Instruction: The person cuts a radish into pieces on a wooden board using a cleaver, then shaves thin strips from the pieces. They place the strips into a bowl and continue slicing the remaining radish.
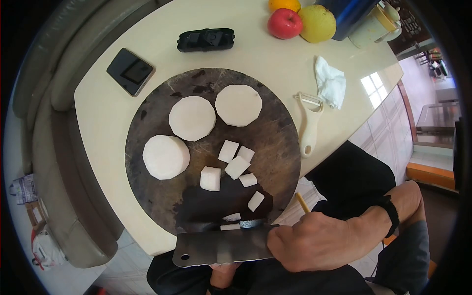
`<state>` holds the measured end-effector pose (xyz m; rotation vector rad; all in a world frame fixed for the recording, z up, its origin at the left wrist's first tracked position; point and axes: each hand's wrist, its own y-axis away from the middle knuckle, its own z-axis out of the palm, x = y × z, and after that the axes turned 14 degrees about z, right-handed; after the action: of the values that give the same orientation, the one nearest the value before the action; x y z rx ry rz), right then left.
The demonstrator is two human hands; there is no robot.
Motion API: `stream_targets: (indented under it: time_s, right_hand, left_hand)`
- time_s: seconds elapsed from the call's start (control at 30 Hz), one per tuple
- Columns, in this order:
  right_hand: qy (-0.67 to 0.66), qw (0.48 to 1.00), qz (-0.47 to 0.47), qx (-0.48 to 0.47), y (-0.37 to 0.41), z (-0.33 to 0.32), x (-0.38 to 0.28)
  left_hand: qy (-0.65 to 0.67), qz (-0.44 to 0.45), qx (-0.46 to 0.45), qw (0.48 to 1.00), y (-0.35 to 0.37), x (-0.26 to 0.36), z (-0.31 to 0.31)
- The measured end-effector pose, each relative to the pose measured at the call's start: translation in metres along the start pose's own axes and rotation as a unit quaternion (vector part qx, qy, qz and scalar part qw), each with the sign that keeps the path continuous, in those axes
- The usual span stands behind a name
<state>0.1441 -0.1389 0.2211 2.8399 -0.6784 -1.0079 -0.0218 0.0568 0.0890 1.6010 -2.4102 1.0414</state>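
My right hand [309,241] is wrapped round the cleaver [223,247], whose yellowish handle end sticks out above my fist. The broad blade lies across the near edge of the round dark chopping board [270,123]. Below the blade shows part of my left hand [225,269]; its fingers are hidden behind the steel. Close to the blade's upper edge lie small white radish pieces [230,227]. Several cut chunks of white radish [237,167] sit mid-board. Three thick round peeled radish slices [192,118] lie farther up and to the left. The board is wet near the cleaver.
On the cream table [103,108], a phone [131,72] and a black device [206,40] lie beyond the board. A peeler [309,125] and white cloth [330,82] lie right. Behind are a red apple [284,23], yellow-green fruit [317,23] and a mug [369,28].
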Motion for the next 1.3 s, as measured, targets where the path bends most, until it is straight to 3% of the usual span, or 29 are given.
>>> stream_targets:
  time_s: [0.1, 0.17, 0.37, 0.5, 0.6, 0.67, 0.7, 0.77, 0.9, 0.97, 1.3]
  right_hand:
    - [-0.047, 0.998, 0.02, 0.032, -0.01, 0.014, -0.001]
    - [-0.027, 0.999, 0.036, 0.02, -0.013, 0.013, -0.003]
    - [-0.031, 0.997, 0.067, 0.012, -0.005, 0.014, 0.0]
    - [-0.026, 0.995, 0.09, 0.024, 0.007, 0.008, -0.007]
    - [0.0, 0.998, 0.046, 0.03, 0.013, 0.008, -0.007]
    - [0.014, 0.998, 0.045, 0.03, 0.014, 0.007, -0.006]
    - [0.028, 0.998, 0.045, 0.028, 0.014, 0.007, -0.005]
    - [0.03, 0.998, 0.045, 0.03, 0.013, 0.008, -0.005]
    - [-0.001, 1.0, 0.006, 0.004, 0.006, 0.005, -0.003]
    - [-0.01, 0.999, 0.023, 0.024, 0.001, 0.011, -0.006]
    - [-0.015, 0.997, 0.064, 0.044, -0.012, 0.028, -0.012]
  left_hand:
    - [0.009, 0.001, 0.002, 1.0, -0.002, 0.0, -0.001]
    - [-0.044, -0.015, 0.025, 0.999, -0.005, -0.001, 0.002]
    - [-0.039, 0.002, 0.057, 0.998, -0.006, 0.0, 0.003]
    - [-0.046, -0.011, 0.031, 0.998, -0.004, 0.001, 0.001]
    - [0.05, -0.063, 0.009, 0.997, 0.0, 0.002, 0.001]
    - [-0.031, 0.026, 0.011, 0.999, -0.014, 0.001, 0.0]
    - [-0.029, 0.027, 0.009, 0.999, -0.002, 0.001, 0.002]
    - [0.101, -0.089, -0.008, 0.991, 0.024, 0.0, 0.007]
    - [0.122, -0.097, 0.011, 0.988, 0.016, 0.001, 0.007]
    - [0.028, -0.028, 0.028, 0.999, 0.001, 0.0, 0.002]
    - [-0.065, -0.008, 0.059, 0.996, -0.007, 0.001, 0.006]
